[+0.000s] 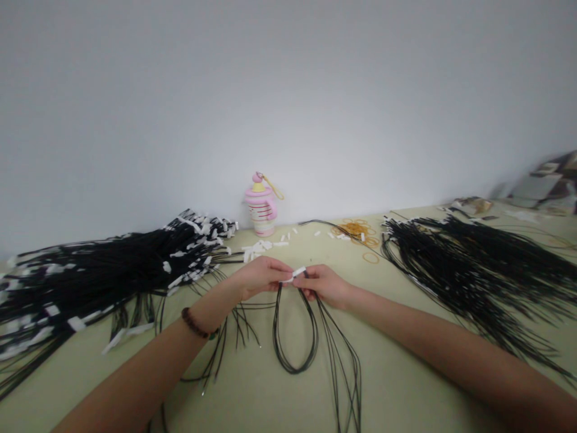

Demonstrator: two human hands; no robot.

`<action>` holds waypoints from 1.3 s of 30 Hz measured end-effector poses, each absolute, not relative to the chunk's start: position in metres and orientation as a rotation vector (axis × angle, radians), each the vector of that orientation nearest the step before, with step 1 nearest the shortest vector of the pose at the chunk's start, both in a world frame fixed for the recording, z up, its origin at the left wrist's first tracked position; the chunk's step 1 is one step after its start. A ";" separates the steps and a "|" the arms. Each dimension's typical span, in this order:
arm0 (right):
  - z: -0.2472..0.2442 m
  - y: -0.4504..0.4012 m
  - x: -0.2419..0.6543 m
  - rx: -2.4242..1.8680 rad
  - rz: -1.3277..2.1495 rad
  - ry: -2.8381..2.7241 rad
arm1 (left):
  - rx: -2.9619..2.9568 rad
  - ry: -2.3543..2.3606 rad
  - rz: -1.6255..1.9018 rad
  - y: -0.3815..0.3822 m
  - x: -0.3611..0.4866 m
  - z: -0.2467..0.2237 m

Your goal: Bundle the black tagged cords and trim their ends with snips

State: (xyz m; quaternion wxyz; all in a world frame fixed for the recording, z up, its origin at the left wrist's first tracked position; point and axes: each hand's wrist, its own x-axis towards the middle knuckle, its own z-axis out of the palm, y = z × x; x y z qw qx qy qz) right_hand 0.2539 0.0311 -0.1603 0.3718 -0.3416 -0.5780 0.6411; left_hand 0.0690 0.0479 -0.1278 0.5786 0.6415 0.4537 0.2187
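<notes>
- White tag (297,272) pinched at mid-table between a person's two bare hands, black cords (295,340) dropping from it toward the near edge in a long, narrow loop.
- Left hand (261,278): reaches in from near left, back of the hand up, fingers closed on the tag's left end. A wooden bead bracelet (195,323) circles the wrist.
- Right hand (322,285): comes in from near right, forearm low over the table, fingers curled and closed on the tag's right end, touching the left fingertips.
- Loose black strands (345,376) fan out just right of the loop, running toward the near edge.
- Left of the hands: a large heap of tagged black cords (103,279), its strands straying close to the left forearm.
- Right of the hands: a second heap of black cords (473,270), spread well apart from the right hand.
- Far side: small white tags (259,249) scattered on the pale green tablecloth (406,385), beside a tangle of amber rubber bands (356,231).
- Far edge: a pink-and-white bottle (260,204) stands upright against the grey wall (288,90).
</notes>
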 end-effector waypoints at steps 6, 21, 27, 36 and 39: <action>-0.162 0.032 0.254 -0.874 1.638 -1.475 | 1.510 1.062 0.533 0.048 0.069 -0.125; -0.162 0.033 0.254 -0.881 1.690 -1.452 | 1.512 1.121 0.700 0.042 0.081 -0.126; -0.163 0.034 0.254 -0.889 1.674 -1.467 | 1.517 1.116 0.721 0.043 0.080 -0.127; -0.167 0.036 0.253 -0.899 1.530 -1.660 | 1.506 1.113 0.754 0.044 0.082 -0.133; -0.166 0.040 0.257 -0.920 1.319 -1.750 | 1.485 1.087 0.748 0.046 0.081 -0.133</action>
